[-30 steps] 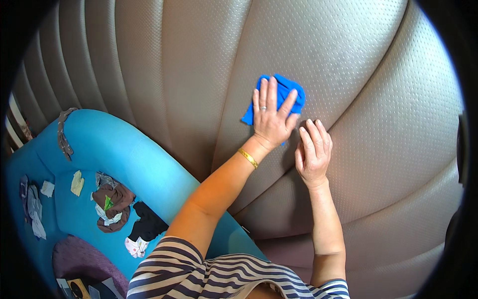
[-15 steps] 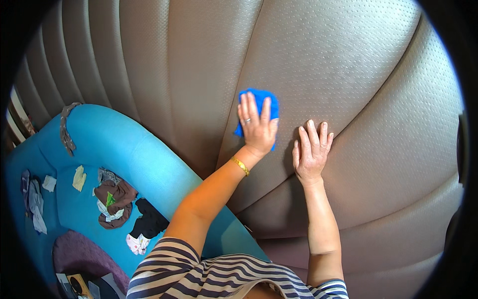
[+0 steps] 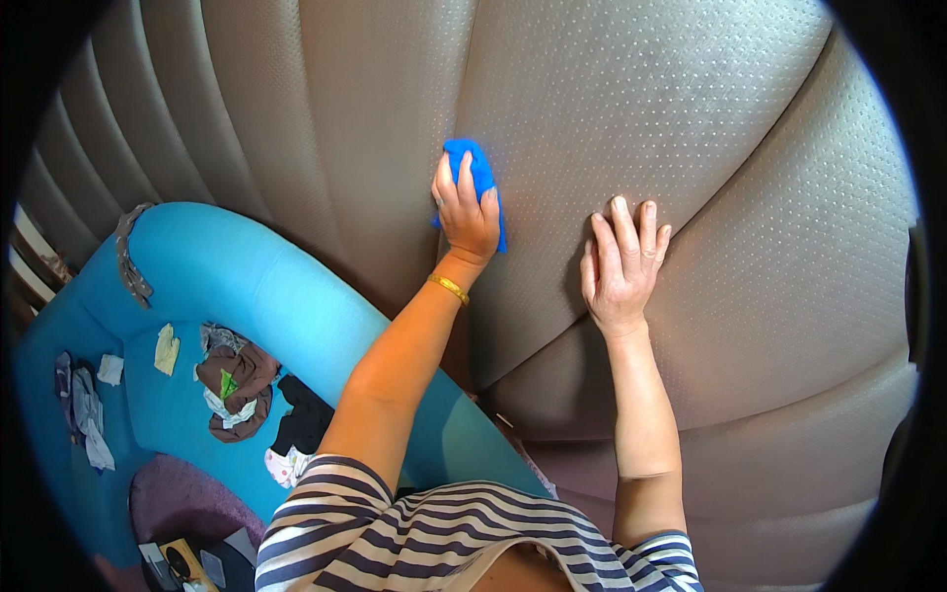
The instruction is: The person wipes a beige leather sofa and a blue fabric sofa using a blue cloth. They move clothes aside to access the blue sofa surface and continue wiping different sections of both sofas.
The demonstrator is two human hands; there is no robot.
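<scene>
Under my left hand (image 3: 466,215) is a bright blue cloth (image 3: 483,176), pressed against the padded grey-brown wall panel (image 3: 562,109). The fingers curve over the cloth near a vertical seam, and its edges stick out above and to the right. My right hand (image 3: 623,266) lies on the same panelling farther right, beside a slanting seam, with fingers spread and nothing in them. A gold bracelet circles my left wrist.
A blue sofa (image 3: 276,266) stands at the left, its back running close to the wall. On its seat lie a brown garment (image 3: 242,375), a black garment (image 3: 304,419), grey clothing (image 3: 89,409) and a pale yellow cloth (image 3: 167,350). A purple round-edged seat (image 3: 178,493) is at lower left.
My left hand has slid up and to the left across the panel with the blue cloth. My right hand stays spread on the panelling, in nearly the same place.
</scene>
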